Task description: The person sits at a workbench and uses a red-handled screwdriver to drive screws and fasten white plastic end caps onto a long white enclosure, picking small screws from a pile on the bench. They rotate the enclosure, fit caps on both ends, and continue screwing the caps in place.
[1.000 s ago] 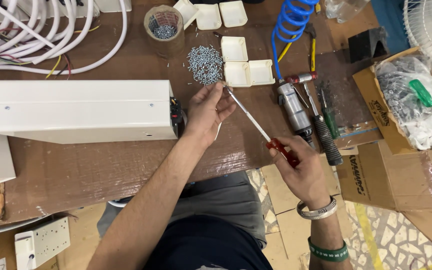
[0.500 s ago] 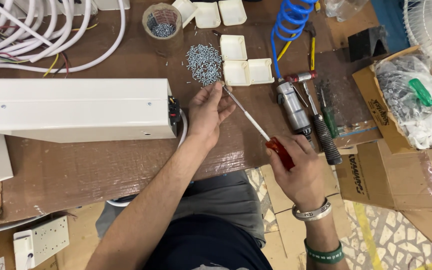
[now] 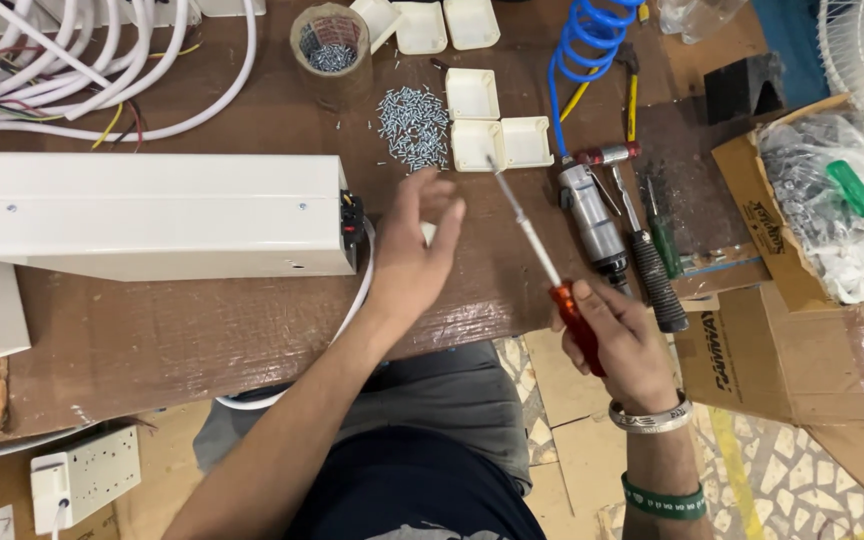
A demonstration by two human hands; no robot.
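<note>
A red-handled screwdriver is gripped in the closed right hand, tip raised over the worktop. The left hand is held half-open beside the cream box, possibly pinching a screw; a screw pile remains unused.

Screwdriver: red handle, long slim steel shaft, tilted up-left above the table. Screws: small, silvery, heaped loosely on brown tabletop.
</note>
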